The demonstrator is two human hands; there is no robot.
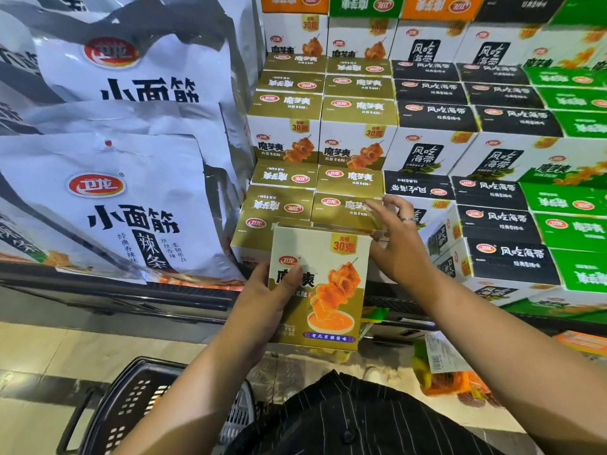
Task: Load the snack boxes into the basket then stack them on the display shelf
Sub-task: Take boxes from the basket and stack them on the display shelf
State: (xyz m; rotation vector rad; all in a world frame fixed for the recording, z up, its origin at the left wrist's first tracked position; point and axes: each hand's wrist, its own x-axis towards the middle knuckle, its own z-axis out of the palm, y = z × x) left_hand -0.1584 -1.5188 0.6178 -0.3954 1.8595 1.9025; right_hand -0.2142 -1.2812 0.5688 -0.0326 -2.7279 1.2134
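While gripping left edge of upright gold snack box [323,290] with left hand [262,300], holds spread, empty right hand [397,244] at box's top-right corner, gold stack [282,205] just behind.

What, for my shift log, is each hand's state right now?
Left hand: grip closed on the gold-and-white cardboard snack box.
Right hand: open, fingers spread by its corner.

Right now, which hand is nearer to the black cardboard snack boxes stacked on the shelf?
Right. The right hand is just beside the black cardboard snack boxes; the left hand grips a gold-and-white cardboard box further left, lower down.
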